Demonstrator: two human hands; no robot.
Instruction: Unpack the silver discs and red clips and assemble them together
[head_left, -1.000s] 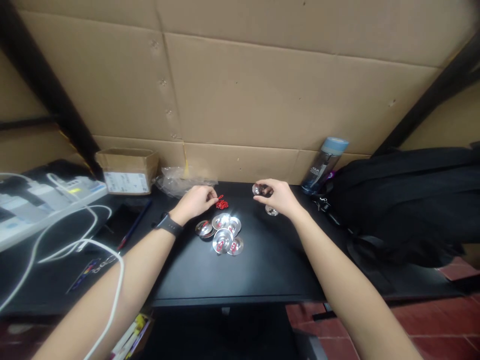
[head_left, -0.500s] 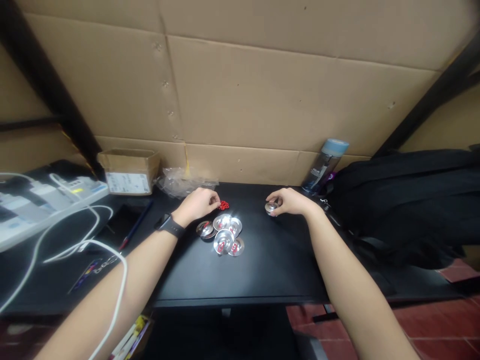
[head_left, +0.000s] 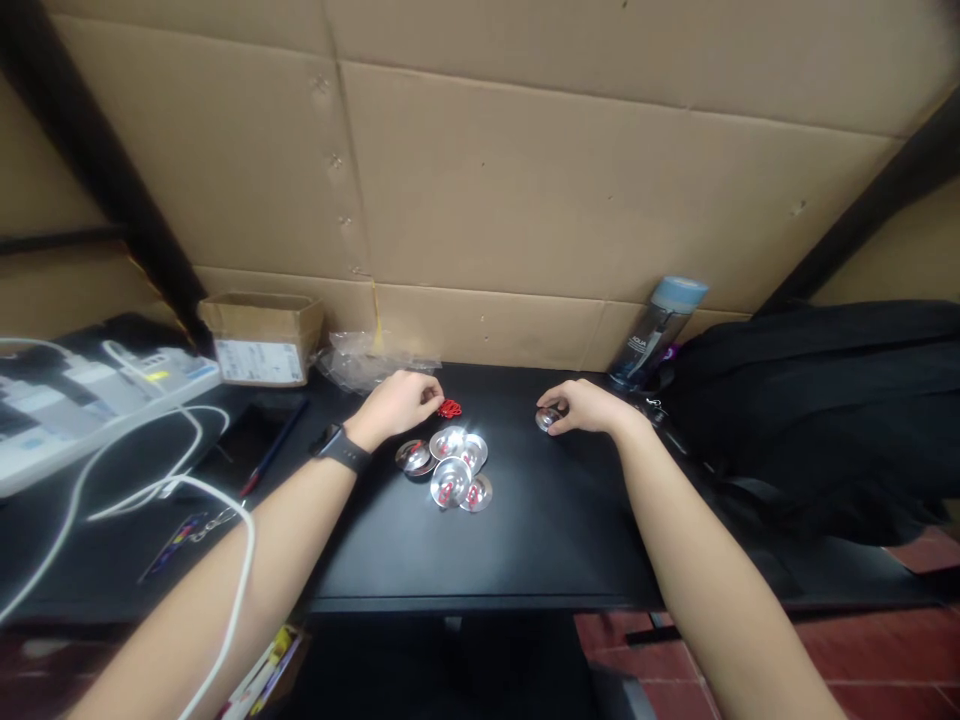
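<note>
My left hand (head_left: 409, 402), with a dark watch on the wrist, has its fingertips pinched at the edge of a small heap of red cords (head_left: 451, 408); whether a cord is between them is hidden. My right hand (head_left: 579, 408) grips a shiny finger cymbal (head_left: 547, 419) between thumb and fingers, low over the table's right side. Several round silver finger cymbals (head_left: 451, 482) with red loops lie overlapping just in front of my left hand. A darker-looking cymbal (head_left: 413, 457) sits at their left edge.
The black table (head_left: 525, 560) backs onto a cardboard wall. Behind my left hand are a plastic bag (head_left: 360, 362) and a small carton (head_left: 262, 340). A white cable (head_left: 244, 560) crosses my left forearm. A bottle (head_left: 652, 335) and black bag (head_left: 817, 410) stand right.
The whole view has shifted slightly. My right fingers have closed further over the finger cymbal, covering more of it. My left hand stays by the red cords.
</note>
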